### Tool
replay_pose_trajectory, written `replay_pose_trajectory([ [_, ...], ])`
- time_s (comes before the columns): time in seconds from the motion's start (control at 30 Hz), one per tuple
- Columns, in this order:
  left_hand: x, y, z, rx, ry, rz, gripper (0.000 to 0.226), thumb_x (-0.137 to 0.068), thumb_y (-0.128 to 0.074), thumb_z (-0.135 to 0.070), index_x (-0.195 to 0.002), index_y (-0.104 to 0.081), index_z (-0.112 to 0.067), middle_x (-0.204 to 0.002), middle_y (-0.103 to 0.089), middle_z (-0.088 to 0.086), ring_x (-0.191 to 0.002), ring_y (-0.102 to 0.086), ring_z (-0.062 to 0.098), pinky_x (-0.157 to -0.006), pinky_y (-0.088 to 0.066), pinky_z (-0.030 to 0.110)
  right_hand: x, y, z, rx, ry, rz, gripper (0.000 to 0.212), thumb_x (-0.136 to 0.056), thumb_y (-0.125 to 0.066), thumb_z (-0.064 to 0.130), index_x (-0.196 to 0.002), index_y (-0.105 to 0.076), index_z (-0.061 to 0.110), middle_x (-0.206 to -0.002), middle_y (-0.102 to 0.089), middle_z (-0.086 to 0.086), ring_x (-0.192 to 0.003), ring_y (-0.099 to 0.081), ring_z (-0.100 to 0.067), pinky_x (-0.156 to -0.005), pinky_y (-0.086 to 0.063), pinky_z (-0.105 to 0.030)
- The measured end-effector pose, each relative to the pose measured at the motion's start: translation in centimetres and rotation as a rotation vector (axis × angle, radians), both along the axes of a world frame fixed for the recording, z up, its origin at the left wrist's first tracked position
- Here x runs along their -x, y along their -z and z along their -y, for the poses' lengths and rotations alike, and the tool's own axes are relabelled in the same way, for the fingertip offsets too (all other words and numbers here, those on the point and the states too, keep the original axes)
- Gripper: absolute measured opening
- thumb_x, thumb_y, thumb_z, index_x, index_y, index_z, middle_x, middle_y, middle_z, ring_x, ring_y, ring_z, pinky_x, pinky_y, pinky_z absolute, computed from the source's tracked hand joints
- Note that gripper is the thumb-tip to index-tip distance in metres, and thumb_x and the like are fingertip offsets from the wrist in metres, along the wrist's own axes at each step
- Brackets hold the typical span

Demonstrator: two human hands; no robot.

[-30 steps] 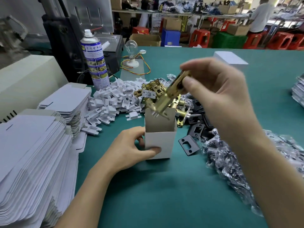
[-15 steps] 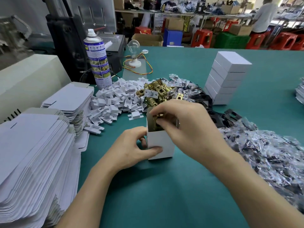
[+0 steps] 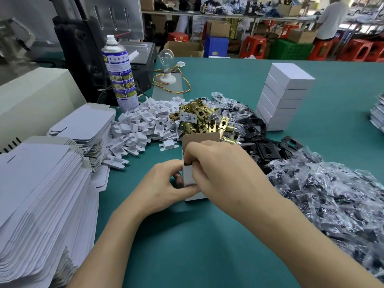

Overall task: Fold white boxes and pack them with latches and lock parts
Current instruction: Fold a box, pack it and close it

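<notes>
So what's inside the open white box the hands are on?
Only a dark gap shows at the open white box mouth. The right hand has fingers in it and covers the rest, so its contents cannot be seen. The left hand steadies it.

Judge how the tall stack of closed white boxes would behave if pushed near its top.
The stack of white boxes is narrow and several high, so it would probably tip or shear apart. Smooth card faces likely slide easily. If packed with metal parts, each box may feel heavy.
</notes>
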State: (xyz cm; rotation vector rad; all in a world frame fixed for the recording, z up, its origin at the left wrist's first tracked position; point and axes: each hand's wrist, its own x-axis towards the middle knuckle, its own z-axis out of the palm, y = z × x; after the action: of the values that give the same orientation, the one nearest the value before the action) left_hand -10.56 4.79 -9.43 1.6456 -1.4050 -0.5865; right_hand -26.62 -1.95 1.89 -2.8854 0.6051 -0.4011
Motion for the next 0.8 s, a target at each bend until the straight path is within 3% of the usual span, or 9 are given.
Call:
replay_pose_trajectory([
  [0.1, 0.0, 0.2, 0.0, 0.017, 0.01, -0.005, 0.017, -0.07, -0.071, -0.049, -0.078, -0.062, -0.037, -0.071, -0.056, -0.017, -0.065, -0.047, 0.005, -0.059, -0.038, 0.015, 0.4, 0.1, 0.3, -0.025, -0.034, 0.078, 0.017, -0.098, -0.051, 0.017, -0.11, -0.063, 0.021, -0.1, -0.066, 0.003, -0.092, -0.062, -0.023, -0.08, -0.05, -0.041],
  [0.23, -0.6, 0.6, -0.1, 0.014, 0.054, 0.052, 0.028, -0.076, -0.078, -0.049, -0.096, -0.07, -0.031, -0.087, -0.066, -0.005, -0.075, -0.056, 0.016, -0.061, -0.04, 0.017, 1.6, -0.3, 2.0, -0.067, 0.036, 0.586, 0.015, -0.093, -0.06, 0.011, -0.1, -0.071, 0.019, -0.091, -0.071, 0.008, -0.081, -0.066, -0.014, -0.073, -0.054, -0.039],
  [0.3, -0.8, 0.7, -0.1, 0.005, 0.062, 0.076, 0.035, -0.076, -0.079, -0.053, -0.102, -0.072, -0.03, -0.093, -0.068, -0.003, -0.08, -0.059, 0.019, -0.062, -0.04, 0.018, 2.6, -0.2, 3.9, -0.057, 0.139, 0.677, 0.014, -0.094, -0.062, 0.015, -0.098, -0.07, 0.025, -0.086, -0.07, 0.013, -0.078, -0.065, -0.01, -0.07, -0.054, -0.037],
  [0.37, -0.8, 0.6, -0.1, -0.002, 0.065, 0.087, 0.039, -0.076, -0.079, -0.055, -0.103, -0.073, -0.028, -0.095, -0.069, -0.002, -0.084, -0.061, 0.021, -0.063, -0.043, 0.023, 3.4, 0.5, 6.2, -0.04, 0.27, 0.482, 0.01, -0.094, -0.065, 0.021, -0.099, -0.069, 0.029, -0.082, -0.067, 0.014, -0.077, -0.063, -0.012, -0.066, -0.051, -0.033],
  [0.43, -0.7, 0.6, -0.1, -0.001, 0.064, 0.099, 0.04, -0.075, -0.079, -0.056, -0.102, -0.073, -0.026, -0.095, -0.069, -0.001, -0.086, -0.063, 0.023, -0.065, -0.045, 0.028, 3.8, 1.6, 7.8, -0.006, 0.37, 0.106, 0.01, -0.096, -0.066, 0.031, -0.104, -0.07, 0.029, -0.084, -0.065, 0.014, -0.083, -0.061, -0.014, -0.066, -0.048, -0.03],
  [0.5, -0.7, 0.4, -0.1, 0.007, 0.067, 0.12, 0.04, -0.075, -0.079, -0.055, -0.1, -0.074, -0.025, -0.096, -0.069, -0.002, -0.086, -0.063, 0.022, -0.064, -0.045, 0.026, 4.0, 3.1, 8.2, -0.014, 0.407, -0.199, 0.022, -0.095, -0.066, 0.042, -0.109, -0.069, 0.025, -0.096, -0.068, 0.008, -0.093, -0.062, -0.017, -0.076, -0.054, -0.033],
  [0.57, -0.6, 0.2, -0.1, 0.011, 0.074, 0.123, 0.038, -0.075, -0.079, -0.053, -0.1, -0.074, -0.025, -0.097, -0.069, -0.001, -0.085, -0.063, 0.022, -0.065, -0.045, 0.025, 3.8, 4.6, 7.7, -0.015, 0.426, -0.403, 0.038, -0.091, -0.068, 0.053, -0.11, -0.066, 0.02, -0.107, -0.069, 0.001, -0.103, -0.062, -0.023, -0.076, -0.051, -0.034],
  [0.67, -0.6, 0.1, -0.2, 0.013, 0.071, 0.124, 0.038, -0.075, -0.079, -0.052, -0.101, -0.074, -0.025, -0.098, -0.069, -0.001, -0.087, -0.063, 0.023, -0.066, -0.046, 0.027, 3.4, 5.9, 7.2, 0.019, 0.456, -0.502, 0.048, -0.086, -0.073, 0.057, -0.11, -0.059, 0.018, -0.107, -0.064, -0.001, -0.104, -0.061, -0.025, -0.069, -0.04, -0.033],
  [0.8, -0.7, 0.4, -0.1, 0.003, 0.06, 0.119, 0.043, -0.075, -0.079, -0.054, -0.104, -0.074, -0.023, -0.097, -0.069, 0.001, -0.083, -0.061, 0.02, -0.063, -0.043, 0.025, 3.3, 5.9, 7.2, 0.037, 0.449, -0.473, 0.042, -0.087, -0.074, 0.046, -0.113, -0.056, 0.018, -0.11, -0.06, -0.002, -0.105, -0.059, -0.026, -0.069, -0.039, -0.033],
])
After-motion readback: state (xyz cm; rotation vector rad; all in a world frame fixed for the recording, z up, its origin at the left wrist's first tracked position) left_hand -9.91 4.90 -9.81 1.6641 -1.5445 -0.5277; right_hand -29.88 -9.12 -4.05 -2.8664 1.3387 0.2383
